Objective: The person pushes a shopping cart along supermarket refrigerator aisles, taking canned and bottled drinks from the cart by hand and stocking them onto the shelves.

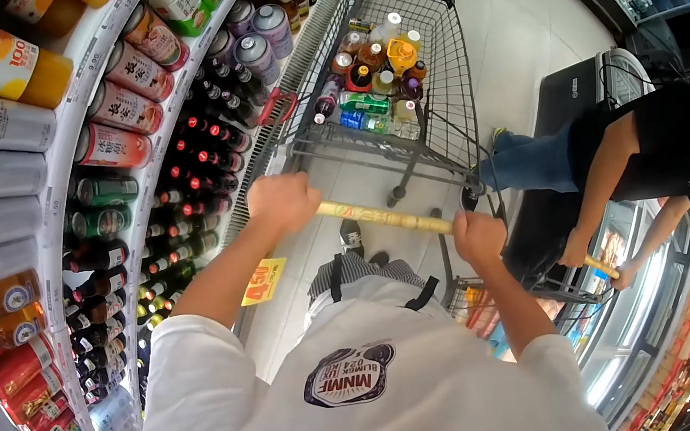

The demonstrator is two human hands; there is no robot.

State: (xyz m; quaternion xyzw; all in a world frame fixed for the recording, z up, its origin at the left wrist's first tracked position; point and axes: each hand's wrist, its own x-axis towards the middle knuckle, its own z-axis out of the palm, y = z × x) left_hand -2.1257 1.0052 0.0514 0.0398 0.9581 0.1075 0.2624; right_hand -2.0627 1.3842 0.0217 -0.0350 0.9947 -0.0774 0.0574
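Observation:
My left hand (284, 203) is wrapped round the left end of a yellow shopping cart handle (386, 218). Round the right end of the same bar, my right hand (478, 237) is closed too. Ahead of both hands stands the dark wire basket of the shopping cart (446, 98). Several bottles and cans lie in it, among them an orange-yellow bottle (402, 55) and a green can (364, 103). Their labels are too small to read.
Drink shelves with cans (3, 124) and dark bottles (211, 151) curve along my left. A yellow price tag (263, 282) sticks out near my left forearm. At right, a person in black (647, 137) holds another cart handle (602, 267) beside a lit freezer (640, 285).

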